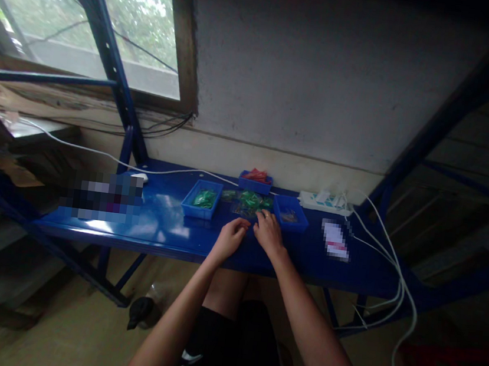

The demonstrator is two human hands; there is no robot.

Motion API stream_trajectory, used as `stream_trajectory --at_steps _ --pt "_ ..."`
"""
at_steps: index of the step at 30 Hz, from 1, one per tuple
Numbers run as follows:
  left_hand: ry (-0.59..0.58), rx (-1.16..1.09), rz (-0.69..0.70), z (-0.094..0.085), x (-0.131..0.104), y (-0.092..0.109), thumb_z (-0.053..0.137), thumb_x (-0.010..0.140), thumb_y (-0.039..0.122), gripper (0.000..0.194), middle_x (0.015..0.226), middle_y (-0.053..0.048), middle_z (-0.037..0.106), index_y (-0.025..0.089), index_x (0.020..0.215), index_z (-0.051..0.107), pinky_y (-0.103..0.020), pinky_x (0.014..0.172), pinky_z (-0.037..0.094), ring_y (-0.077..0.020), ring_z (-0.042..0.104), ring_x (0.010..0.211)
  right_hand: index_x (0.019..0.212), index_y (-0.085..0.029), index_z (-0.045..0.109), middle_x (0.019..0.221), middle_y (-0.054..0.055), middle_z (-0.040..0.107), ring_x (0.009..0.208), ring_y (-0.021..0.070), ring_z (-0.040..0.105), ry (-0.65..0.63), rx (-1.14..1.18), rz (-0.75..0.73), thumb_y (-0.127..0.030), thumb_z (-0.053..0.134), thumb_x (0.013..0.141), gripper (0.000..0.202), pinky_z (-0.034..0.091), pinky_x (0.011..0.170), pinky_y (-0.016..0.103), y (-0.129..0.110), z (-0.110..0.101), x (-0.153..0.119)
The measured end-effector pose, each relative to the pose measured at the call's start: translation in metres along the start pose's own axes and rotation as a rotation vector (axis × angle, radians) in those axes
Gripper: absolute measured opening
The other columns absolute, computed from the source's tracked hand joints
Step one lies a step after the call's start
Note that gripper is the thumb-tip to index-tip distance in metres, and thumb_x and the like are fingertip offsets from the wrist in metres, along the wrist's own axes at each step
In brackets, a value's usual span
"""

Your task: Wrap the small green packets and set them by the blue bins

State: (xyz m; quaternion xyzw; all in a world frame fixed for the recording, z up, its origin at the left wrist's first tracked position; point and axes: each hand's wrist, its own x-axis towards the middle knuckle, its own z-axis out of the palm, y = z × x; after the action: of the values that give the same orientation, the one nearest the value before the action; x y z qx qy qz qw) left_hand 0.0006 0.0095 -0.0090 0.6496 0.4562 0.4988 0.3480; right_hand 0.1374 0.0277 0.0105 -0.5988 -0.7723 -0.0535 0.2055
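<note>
Both hands, the left hand (pixel 232 233) and the right hand (pixel 267 228), are resting with loosely curled fingers, pinching nothing I can make out, near the blue table's (pixel 167 233) front edge beside loose green pieces (pixel 249 200), while a blue tray (pixel 202 200) behind is already holding green ones, so the sorting is looking only partly done.

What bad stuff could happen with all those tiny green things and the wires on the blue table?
The small green bags lie loose by both hands, the left hand and right hand, so a sweep might push some off the blue table. The white cables dangle off the table's right end from the power strip; a knee could snag them. The light is dim, so small parts may be misjudged.
</note>
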Motion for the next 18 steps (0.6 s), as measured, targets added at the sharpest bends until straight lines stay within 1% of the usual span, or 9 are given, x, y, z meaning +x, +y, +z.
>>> stream_trajectory --at_steps 3,6,11,18 --pt "0.0 0.006 -0.009 0.0 0.0 0.001 0.042 0.072 0.01 0.026 0.073 -0.002 0.064 0.014 0.087 0.064 -0.022 0.059 0.044 -0.0129 0.057 0.063 0.108 -0.013 0.064 0.11 0.018 0.064 0.103 0.0275 0.056 -0.067 -0.124 -0.017 -0.009 0.043 0.086 0.03 0.046 0.083 0.037 -0.004 -0.002 0.015" --pt "0.011 0.003 -0.014 0.0 -0.001 0.003 0.043 0.073 0.01 0.025 0.076 -0.003 0.065 0.014 0.087 0.064 -0.022 0.06 0.044 -0.0128 0.057 0.063 0.1 -0.013 0.066 0.101 0.018 0.066 0.098 0.0282 0.057 -0.075 -0.2 -0.067 -0.008 0.039 0.088 0.03 0.046 0.077 0.036 -0.006 -0.001 0.026" --pt "0.018 -0.006 -0.018 0.0 -0.001 0.003 0.044 0.075 0.013 0.024 0.078 -0.003 0.065 0.014 0.087 0.064 -0.022 0.06 0.044 -0.0129 0.057 0.064 0.099 -0.013 0.067 0.1 0.018 0.066 0.098 0.0282 0.055 -0.003 -0.225 -0.127 -0.01 0.036 0.09 0.032 0.044 0.078 0.037 -0.005 -0.001 0.031" --pt "0.017 -0.019 -0.019 0.0 -0.001 0.003 0.044 0.075 0.013 0.025 0.077 -0.003 0.065 0.014 0.088 0.064 -0.023 0.061 0.043 -0.0133 0.057 0.064 0.097 -0.013 0.067 0.1 0.016 0.066 0.098 0.0273 0.054 0.047 -0.16 -0.111 -0.013 0.041 0.09 0.027 0.043 0.081 0.035 -0.003 -0.006 0.026"
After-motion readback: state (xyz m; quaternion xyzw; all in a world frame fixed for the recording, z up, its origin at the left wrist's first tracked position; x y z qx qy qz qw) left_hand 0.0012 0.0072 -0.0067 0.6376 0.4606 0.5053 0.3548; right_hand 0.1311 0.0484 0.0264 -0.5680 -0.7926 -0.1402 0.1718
